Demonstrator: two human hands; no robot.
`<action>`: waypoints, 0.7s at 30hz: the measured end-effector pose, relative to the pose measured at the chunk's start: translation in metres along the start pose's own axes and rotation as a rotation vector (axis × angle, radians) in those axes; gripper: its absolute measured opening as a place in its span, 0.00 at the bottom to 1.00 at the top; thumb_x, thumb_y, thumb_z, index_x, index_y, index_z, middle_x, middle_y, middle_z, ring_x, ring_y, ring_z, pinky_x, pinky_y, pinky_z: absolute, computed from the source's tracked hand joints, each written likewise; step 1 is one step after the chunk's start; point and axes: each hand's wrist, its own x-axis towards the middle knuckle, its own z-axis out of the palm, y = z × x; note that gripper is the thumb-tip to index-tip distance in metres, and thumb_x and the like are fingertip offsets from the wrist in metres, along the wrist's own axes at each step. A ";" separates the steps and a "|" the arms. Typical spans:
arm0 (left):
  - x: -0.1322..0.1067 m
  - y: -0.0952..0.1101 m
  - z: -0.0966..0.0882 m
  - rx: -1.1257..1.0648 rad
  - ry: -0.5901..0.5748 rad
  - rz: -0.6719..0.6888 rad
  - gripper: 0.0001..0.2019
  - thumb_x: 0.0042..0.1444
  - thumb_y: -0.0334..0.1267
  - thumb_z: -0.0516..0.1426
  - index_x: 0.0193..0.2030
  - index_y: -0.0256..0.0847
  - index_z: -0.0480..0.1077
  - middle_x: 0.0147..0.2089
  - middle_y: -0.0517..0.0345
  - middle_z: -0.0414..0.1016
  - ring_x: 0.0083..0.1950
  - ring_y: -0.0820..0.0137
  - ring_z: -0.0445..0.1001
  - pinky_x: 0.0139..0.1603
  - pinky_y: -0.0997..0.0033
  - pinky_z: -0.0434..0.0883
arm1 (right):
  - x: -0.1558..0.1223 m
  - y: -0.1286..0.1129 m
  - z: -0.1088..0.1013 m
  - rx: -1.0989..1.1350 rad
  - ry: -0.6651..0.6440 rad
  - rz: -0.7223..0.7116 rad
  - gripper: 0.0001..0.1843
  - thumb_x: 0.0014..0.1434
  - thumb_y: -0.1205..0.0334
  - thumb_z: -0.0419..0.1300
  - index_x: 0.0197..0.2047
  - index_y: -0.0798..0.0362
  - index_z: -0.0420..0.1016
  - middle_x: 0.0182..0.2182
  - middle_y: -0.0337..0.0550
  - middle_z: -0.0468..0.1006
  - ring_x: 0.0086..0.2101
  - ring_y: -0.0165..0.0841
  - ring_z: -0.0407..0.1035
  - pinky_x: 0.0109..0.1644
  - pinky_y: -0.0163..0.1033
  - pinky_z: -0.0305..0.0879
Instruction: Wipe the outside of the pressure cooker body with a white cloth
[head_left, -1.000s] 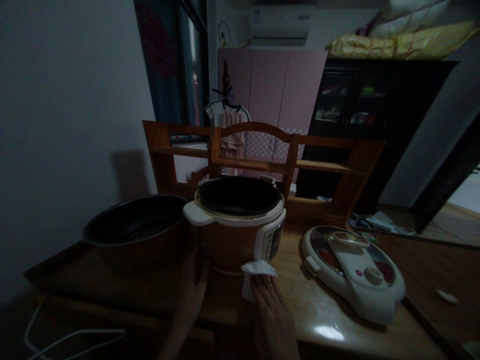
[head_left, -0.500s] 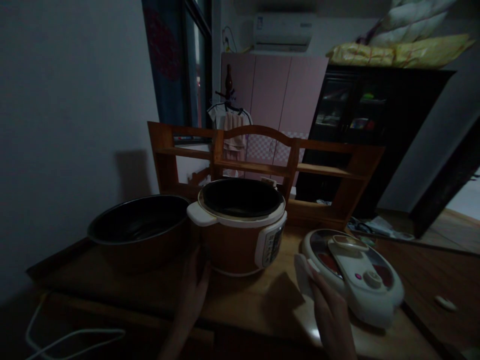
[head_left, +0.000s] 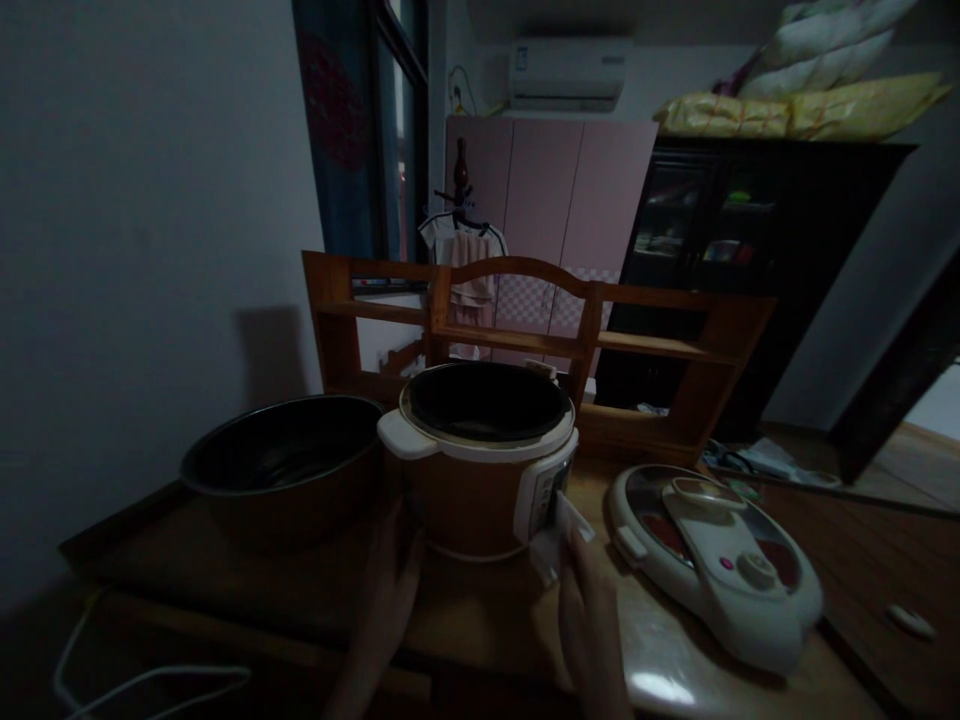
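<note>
An open orange rice cooker (head_left: 480, 470) stands on the wooden table (head_left: 480, 610), its dark inner rim showing. My left hand (head_left: 390, 575) rests flat against the cooker's lower left side, fingers stretched out. My right hand (head_left: 589, 615) holds a white tissue (head_left: 559, 535) and presses it against the cooker's white control panel (head_left: 547, 490). The cooker's detached white lid (head_left: 712, 555) lies on the table just right of my right hand.
A large dark metal bowl (head_left: 281, 475) sits left of the cooker. A wooden shelf rack (head_left: 540, 340) stands behind it. A white cable (head_left: 142, 680) hangs at the lower left. A small white object (head_left: 911, 622) lies on the table's far right.
My right hand swung with the tissue from the cooker's front base out toward the lid, then back left to the control panel. The left hand stayed by the cooker.
</note>
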 end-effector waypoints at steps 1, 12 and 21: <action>0.000 -0.001 0.000 0.000 -0.002 0.001 0.28 0.64 0.50 0.51 0.69 0.47 0.57 0.71 0.48 0.59 0.72 0.56 0.57 0.72 0.43 0.55 | -0.002 -0.004 0.005 -0.001 -0.007 -0.008 0.28 0.67 0.67 0.44 0.69 0.51 0.60 0.64 0.47 0.66 0.64 0.40 0.61 0.66 0.51 0.60; 0.001 -0.005 0.002 0.013 0.012 0.023 0.28 0.64 0.49 0.52 0.69 0.46 0.58 0.71 0.48 0.60 0.72 0.57 0.58 0.73 0.45 0.54 | -0.030 -0.010 0.010 0.112 -0.132 0.011 0.24 0.69 0.65 0.47 0.66 0.45 0.65 0.65 0.44 0.64 0.64 0.42 0.60 0.63 0.53 0.64; 0.000 -0.001 0.000 0.024 0.013 0.035 0.27 0.64 0.49 0.51 0.68 0.47 0.59 0.70 0.48 0.61 0.71 0.57 0.59 0.72 0.45 0.56 | -0.002 -0.012 -0.020 0.195 0.041 0.293 0.25 0.67 0.49 0.52 0.63 0.48 0.70 0.64 0.43 0.67 0.66 0.43 0.57 0.70 0.54 0.53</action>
